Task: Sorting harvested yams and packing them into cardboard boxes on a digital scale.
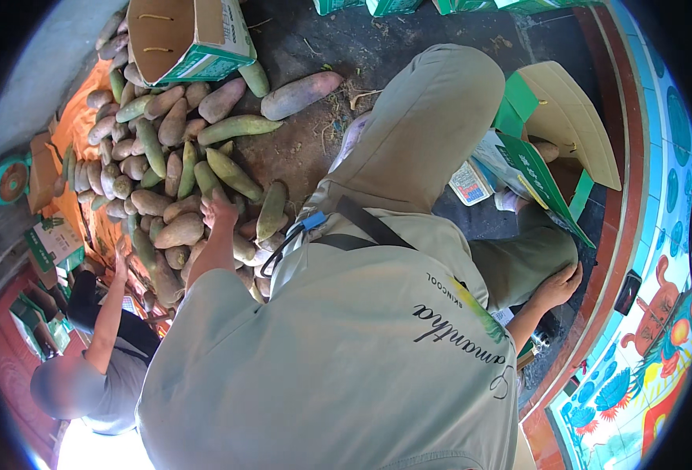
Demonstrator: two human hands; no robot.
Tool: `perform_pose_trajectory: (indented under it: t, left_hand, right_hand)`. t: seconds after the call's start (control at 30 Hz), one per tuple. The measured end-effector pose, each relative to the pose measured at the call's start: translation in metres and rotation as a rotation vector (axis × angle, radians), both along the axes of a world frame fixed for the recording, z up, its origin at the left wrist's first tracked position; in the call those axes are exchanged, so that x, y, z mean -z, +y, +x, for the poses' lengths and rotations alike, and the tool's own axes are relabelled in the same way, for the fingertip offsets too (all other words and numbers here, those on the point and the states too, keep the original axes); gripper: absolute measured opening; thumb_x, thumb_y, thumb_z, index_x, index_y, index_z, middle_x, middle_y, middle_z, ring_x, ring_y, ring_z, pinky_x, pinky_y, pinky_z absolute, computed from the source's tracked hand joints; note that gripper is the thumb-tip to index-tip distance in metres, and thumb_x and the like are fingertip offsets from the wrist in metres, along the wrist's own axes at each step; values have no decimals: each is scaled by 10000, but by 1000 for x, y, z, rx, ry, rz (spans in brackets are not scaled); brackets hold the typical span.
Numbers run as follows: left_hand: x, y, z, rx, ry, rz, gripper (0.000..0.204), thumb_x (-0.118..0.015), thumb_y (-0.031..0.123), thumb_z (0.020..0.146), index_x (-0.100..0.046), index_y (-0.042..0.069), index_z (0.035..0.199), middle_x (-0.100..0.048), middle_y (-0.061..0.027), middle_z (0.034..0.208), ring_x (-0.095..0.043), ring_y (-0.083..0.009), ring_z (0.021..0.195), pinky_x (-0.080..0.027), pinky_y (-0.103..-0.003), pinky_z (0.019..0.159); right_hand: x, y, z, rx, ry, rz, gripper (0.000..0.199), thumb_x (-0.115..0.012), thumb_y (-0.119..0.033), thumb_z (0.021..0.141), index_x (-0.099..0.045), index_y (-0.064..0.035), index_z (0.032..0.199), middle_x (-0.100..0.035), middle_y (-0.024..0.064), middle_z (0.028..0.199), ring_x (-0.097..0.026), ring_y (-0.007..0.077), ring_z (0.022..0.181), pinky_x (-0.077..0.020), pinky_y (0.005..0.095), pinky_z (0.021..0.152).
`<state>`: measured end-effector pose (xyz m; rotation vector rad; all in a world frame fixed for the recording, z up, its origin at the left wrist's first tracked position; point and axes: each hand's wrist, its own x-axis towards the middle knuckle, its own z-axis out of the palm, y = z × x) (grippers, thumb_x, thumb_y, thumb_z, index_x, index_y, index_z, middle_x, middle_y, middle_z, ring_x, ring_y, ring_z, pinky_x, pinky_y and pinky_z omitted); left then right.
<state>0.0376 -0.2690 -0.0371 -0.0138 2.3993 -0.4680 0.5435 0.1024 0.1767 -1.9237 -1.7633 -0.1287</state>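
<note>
A large heap of long, thick vegetables, some green and some reddish-brown [181, 231], lies on the floor at the left; their exact kind I cannot tell. My left hand [219, 210] reaches into the heap, its fingers closed round the near end of a long green vegetable [206, 178]. On my bent right knee rests my right hand [559, 287], fingers stretched along the trouser leg and holding nothing. A green-and-white cardboard box [546, 176] with raised flaps stands by my right leg, with a brownish vegetable [546, 149] inside.
Another open box [197, 59] stands at the heap's far end. An orange sheet [79, 129] shows under the heap. A co-worker [111, 376] reaches toward it from the lower left. At the right are a brick-red edge [620, 141] and a phone [628, 292].
</note>
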Motion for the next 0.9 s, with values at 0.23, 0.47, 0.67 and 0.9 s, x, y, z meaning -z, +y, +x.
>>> perform_pose_trajectory:
  t: [0.23, 0.47, 0.67, 0.9]
  left_hand:
    - [6, 1, -10, -55, 1, 8, 885, -676, 394, 724, -171, 219, 1429, -257, -107, 1413, -302, -281, 1289, -388, -383, 988]
    - [25, -3, -25, -266, 100, 212, 947, -675, 298, 693, -112, 141, 1437, -252, -150, 1409, -371, -314, 1249, -353, -361, 1022]
    - [20, 17, -23, -19, 185, 280, 861, -680, 330, 717, -222, 121, 1415, -272, -123, 1405, -371, -295, 1249, -354, -366, 1019]
    - [59, 11, 31, -298, -686, 212, 872, -653, 458, 731, -267, 14, 1374, -493, -211, 1258, -503, -329, 1141, -414, -394, 952]
  right_hand:
    - [-2, -1, -2, 12, 10, -18, 477, -405, -378, 931, -541, 22, 1153, -551, 214, 1166, -535, 360, 1051, -419, 405, 889]
    - [-2, -1, 2, 4, 9, -27, 480, -396, -384, 931, -539, 12, 1163, -549, 209, 1171, -537, 355, 1048, -426, 404, 883]
    - [-2, -3, 4, 11, 6, -31, 498, -382, -398, 933, -534, 12, 1171, -543, 210, 1179, -537, 355, 1051, -434, 409, 877]
    - [5, 0, 7, 15, -26, -46, 508, -381, -404, 933, -531, 17, 1173, -538, 214, 1186, -536, 367, 1050, -435, 413, 874]
